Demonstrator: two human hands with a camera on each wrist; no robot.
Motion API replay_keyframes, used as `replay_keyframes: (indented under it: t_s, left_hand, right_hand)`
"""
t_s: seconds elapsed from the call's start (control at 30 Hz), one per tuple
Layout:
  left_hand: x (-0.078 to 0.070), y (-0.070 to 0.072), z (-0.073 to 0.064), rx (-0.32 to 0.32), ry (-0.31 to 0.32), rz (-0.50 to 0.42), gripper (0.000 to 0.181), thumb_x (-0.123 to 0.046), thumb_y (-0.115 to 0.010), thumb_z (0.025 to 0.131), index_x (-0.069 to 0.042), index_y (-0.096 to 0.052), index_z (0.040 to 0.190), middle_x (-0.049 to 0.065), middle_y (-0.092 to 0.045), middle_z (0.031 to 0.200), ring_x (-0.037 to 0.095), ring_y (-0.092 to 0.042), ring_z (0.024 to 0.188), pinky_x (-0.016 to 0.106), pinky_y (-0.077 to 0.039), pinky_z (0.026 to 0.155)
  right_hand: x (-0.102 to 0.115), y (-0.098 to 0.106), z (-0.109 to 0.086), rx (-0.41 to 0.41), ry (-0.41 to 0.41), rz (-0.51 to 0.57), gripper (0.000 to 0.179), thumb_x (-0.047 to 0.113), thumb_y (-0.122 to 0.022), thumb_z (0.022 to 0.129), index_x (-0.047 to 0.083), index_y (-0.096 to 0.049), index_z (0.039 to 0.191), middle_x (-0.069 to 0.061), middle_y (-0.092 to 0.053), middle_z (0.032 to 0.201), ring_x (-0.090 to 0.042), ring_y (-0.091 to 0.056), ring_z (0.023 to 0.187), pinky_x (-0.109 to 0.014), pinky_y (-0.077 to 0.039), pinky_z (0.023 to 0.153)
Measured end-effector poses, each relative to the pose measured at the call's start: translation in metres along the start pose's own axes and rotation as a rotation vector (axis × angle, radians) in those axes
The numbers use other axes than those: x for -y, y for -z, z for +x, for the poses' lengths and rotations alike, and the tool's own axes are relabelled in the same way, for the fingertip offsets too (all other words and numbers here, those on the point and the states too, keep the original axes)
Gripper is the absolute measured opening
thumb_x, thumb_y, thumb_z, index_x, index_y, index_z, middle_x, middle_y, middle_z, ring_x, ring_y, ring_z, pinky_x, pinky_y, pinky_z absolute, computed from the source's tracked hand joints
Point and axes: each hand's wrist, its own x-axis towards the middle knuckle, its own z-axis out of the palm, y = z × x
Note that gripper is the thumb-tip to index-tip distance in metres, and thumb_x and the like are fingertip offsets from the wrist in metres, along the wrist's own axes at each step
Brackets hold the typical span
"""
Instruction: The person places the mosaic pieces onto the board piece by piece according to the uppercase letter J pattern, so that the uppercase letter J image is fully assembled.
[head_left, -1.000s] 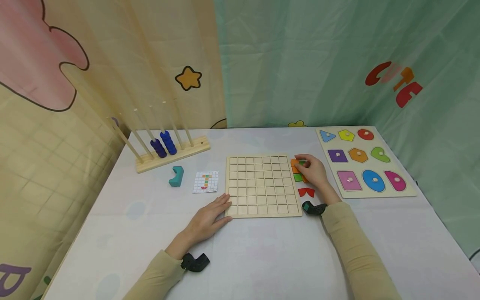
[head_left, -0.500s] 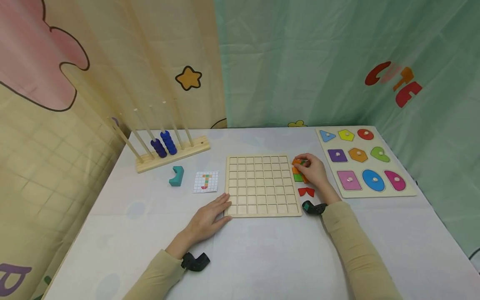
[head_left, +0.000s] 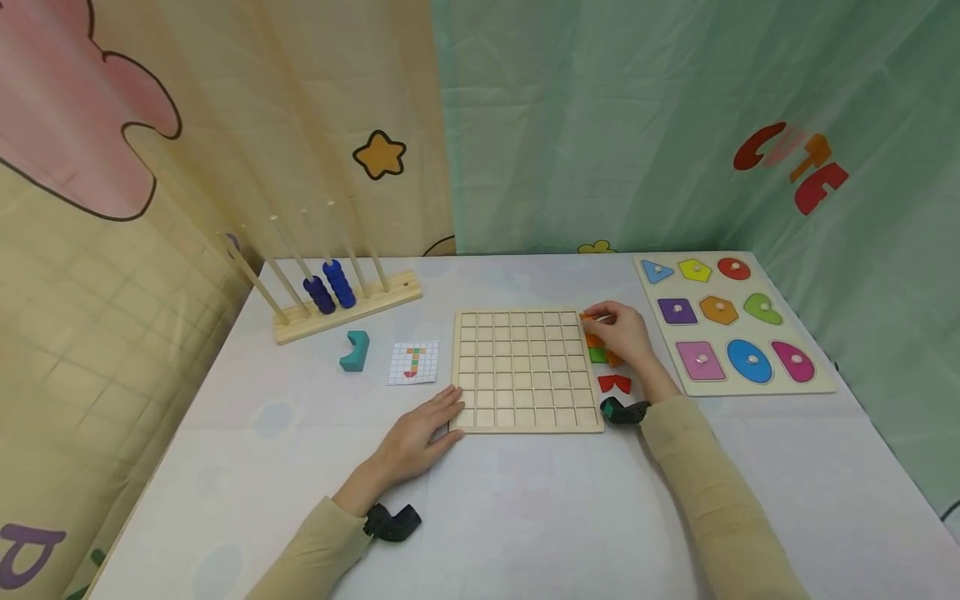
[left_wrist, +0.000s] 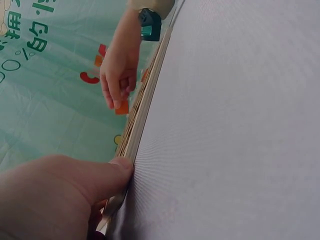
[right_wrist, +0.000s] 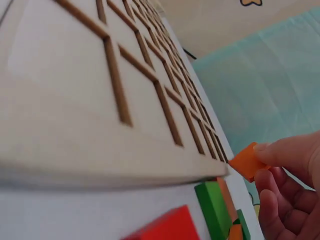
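My right hand (head_left: 624, 335) pinches an orange square tile (right_wrist: 248, 162) between thumb and fingertips, at the far right corner of the wooden grid board (head_left: 525, 371). In the left wrist view the same tile shows under the fingertips, raised beside the board's edge. My left hand (head_left: 417, 440) rests at the board's near left corner, fingers extended over the left side and thumb (left_wrist: 112, 175) against the front edge. Below my right hand, along the board's right side, lie green (head_left: 598, 355) and orange pieces, partly hidden by the hand, and red pieces (head_left: 615, 384).
Left of the board lies a printed pattern card (head_left: 413, 363) showing a coloured J shape. A teal curved block (head_left: 355, 351) is beside it. A wooden peg stand (head_left: 405, 289) with blue beads stands at back left. On the right lies a shape puzzle board (head_left: 780, 385) with knobbed pieces.
My right hand has lifted the orange tile off the group of pieces and shifted slightly left and away, to the board's far right corner. The left hand stays in place.
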Motion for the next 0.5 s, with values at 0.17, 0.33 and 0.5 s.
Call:
replay_keyframes:
  t_s: [0.17, 0.33, 0.5]
  left_hand:
    - [-0.001, 0.001, 0.0, -0.012, -0.001, 0.004, 0.044, -0.022, -0.063, 0.091, 0.003, -0.056, 0.127, 0.012, -0.044, 0.142, 0.019, -0.035, 0.134, 0.037, -0.034, 0.107]
    - [-0.002, 0.002, 0.001, -0.026, 0.006, 0.013, 0.044, -0.024, -0.065, 0.09, 0.002, -0.058, 0.125, 0.011, -0.046, 0.14, 0.02, -0.037, 0.133, 0.037, -0.036, 0.106]
    - [-0.001, 0.001, 0.001, -0.017, 0.015, 0.019, 0.044, -0.025, -0.065, 0.09, 0.0, -0.058, 0.125, 0.01, -0.046, 0.14, 0.018, -0.037, 0.133, 0.036, -0.035, 0.106]
  right_hand:
    - [0.019, -0.007, 0.005, 0.052, 0.01, 0.055, 0.03, 0.03, -0.065, 0.089, 0.008, -0.066, 0.109, -0.012, -0.062, 0.104, -0.026, -0.056, 0.09, -0.029, -0.049, 0.068]
    - [0.037, -0.023, 0.013, 0.167, 0.055, 0.132, 0.03, 0.024, -0.064, 0.09, 0.004, -0.065, 0.113, -0.014, -0.063, 0.112, -0.028, -0.057, 0.1, -0.04, -0.048, 0.085]
    - [0.049, -0.044, 0.017, 0.252, 0.09, 0.164, 0.027, 0.018, -0.063, 0.091, 0.002, -0.066, 0.112, -0.015, -0.063, 0.112, -0.028, -0.058, 0.101, -0.039, -0.05, 0.085]
